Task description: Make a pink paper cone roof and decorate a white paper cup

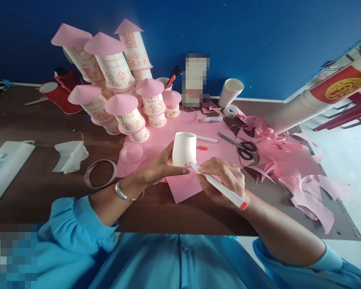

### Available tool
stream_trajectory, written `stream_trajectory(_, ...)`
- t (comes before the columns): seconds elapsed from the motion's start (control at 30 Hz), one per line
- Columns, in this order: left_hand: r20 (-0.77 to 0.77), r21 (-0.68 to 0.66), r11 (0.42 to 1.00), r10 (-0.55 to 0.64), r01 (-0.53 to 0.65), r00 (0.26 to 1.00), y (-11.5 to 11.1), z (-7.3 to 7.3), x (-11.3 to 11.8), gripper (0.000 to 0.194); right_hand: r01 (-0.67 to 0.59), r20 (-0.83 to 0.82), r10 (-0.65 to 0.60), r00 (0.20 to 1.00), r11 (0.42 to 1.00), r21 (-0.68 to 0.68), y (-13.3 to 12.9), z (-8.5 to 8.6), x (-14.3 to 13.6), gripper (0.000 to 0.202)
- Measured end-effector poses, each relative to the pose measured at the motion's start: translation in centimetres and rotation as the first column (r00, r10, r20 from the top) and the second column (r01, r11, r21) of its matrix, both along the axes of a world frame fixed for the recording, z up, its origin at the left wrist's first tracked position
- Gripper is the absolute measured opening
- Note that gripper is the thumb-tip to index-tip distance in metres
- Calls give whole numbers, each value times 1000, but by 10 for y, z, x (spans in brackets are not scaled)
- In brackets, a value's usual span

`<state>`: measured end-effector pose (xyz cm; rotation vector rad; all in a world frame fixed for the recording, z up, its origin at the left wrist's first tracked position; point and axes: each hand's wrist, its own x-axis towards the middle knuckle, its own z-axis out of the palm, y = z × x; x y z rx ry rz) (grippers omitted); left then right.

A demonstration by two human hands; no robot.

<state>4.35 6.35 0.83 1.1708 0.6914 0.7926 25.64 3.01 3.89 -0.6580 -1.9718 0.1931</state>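
A white paper cup (184, 149) is gripped at its lower left by my left hand (161, 167), with the thumb along its bottom edge. It stands upside down, the narrower end up. My right hand (224, 178) is closed round a white marker with a red end (225, 192), whose tip meets the cup near its lower rim. Under both hands lies pink paper (183, 186). Just beyond the cup are a second white marker (207, 139) and an orange-red marker cap (201, 148).
Decorated cup towers (126, 116) with pink cone roofs stand at the back left. Scissors (240, 146) and pink scraps (295, 160) lie to the right, near a long stack of cups (301, 106). A tape roll (100, 174) and power strip (7, 168) are at left.
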Motion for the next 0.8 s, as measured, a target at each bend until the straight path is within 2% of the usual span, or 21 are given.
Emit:
stream_trajectory(0.27, -9, -19, 1000, 15, -16, 1000, -1, 3, 0, 81, 1, 13, -1, 1000, 1000, 9, 1, 1, 0, 18)
stream_trajectory(0.8, 42, 0, 999, -41, 41, 998, 0, 9, 2, 77, 25, 30, -25, 999, 999, 27, 1, 2, 0, 15)
